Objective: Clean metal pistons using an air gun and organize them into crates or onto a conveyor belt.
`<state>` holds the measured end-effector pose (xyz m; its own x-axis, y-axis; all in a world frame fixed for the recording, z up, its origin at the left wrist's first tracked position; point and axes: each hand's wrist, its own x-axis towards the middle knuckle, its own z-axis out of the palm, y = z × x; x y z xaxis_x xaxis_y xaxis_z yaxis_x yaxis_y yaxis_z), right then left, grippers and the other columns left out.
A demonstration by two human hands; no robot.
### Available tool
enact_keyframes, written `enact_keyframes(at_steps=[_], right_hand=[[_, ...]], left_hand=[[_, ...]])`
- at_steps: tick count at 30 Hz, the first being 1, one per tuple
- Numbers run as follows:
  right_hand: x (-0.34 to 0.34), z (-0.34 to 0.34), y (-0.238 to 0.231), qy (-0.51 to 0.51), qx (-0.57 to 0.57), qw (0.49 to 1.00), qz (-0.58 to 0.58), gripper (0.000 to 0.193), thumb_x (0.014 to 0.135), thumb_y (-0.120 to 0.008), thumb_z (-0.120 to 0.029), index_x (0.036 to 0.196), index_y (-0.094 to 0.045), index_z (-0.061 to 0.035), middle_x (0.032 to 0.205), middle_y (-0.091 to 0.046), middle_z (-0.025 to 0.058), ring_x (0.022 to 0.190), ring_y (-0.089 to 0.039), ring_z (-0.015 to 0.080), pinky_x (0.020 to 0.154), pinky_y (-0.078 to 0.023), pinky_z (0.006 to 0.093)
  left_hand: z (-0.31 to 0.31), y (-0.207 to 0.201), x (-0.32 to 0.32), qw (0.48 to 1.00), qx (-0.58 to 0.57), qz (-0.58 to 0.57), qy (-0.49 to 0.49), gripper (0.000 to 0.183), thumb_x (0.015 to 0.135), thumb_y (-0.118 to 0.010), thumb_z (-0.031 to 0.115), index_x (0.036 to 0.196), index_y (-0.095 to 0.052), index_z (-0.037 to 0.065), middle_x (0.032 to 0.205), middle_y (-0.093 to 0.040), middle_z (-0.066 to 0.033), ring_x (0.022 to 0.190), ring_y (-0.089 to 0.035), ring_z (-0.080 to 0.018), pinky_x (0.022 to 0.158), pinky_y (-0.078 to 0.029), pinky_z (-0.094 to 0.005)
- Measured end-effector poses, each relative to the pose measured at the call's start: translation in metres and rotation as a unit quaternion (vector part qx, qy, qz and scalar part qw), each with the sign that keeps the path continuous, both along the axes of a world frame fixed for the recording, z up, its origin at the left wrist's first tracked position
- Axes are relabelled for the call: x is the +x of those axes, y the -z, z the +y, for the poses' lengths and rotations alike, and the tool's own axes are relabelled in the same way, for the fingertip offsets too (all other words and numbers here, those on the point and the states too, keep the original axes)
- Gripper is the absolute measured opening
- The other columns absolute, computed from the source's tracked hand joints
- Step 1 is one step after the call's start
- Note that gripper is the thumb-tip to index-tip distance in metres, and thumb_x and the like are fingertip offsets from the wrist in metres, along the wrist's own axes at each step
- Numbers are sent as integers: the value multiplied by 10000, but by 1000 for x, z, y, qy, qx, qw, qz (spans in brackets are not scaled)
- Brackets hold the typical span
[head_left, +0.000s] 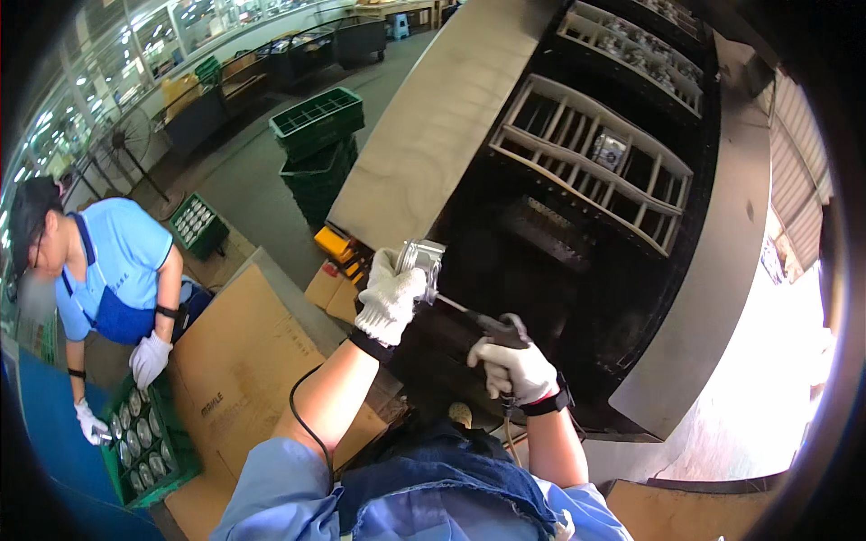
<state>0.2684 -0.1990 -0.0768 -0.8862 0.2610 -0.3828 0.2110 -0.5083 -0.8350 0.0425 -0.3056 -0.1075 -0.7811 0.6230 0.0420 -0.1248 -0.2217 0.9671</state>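
A shiny metal piston (426,257) is gripped in my left hand (388,302), which wears a white knit glove. My right hand (521,368), gloved too, is wrapped round an air blow gun (507,332) with a dark body. From it a thin nozzle reaches left to the lower side of the piston; whether it touches cannot be made out. A hose (512,442) hangs below the gun. Both hands are over the near end of a dark machine opening. Inside it, a slatted metal rack (564,149) carries a single piston (611,150).
Farther up the machine, another rack (631,54) holds several metal parts. A steel side panel (433,126) borders the opening. To the left, a co-worker (117,261) handles parts in a green crate (171,451) beside a large cardboard box (244,379). Green crates (316,126) stand stacked behind.
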Motion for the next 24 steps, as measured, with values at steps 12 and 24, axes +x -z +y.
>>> enact_keyframes(at_steps=[12, 24], right_hand=[[-13, -40, 2, -2, 96, 994, -42, 176, 841, -740, -152, 881, -699, 14, 592, -592, 29, 452, -534, 108, 446, -434, 253], [-76, -112, 8, -215, 14, 974, 66, 144, 888, -722, -123, 977, -655, -32, 655, -606, 5, 485, -548, 110, 454, -444, 248]], left_hand=[[-117, -35, 5, 849, 227, -470, -77, 397, 963, -449, 432, 1038, -614, 79, 884, -646, -152, 820, -632, -376, 816, -548, -654], [-240, -10, 23, 836, 301, -371, -269, 194, 959, -575, 323, 999, -639, 145, 929, -666, -64, 863, -648, -286, 782, -575, -545]])
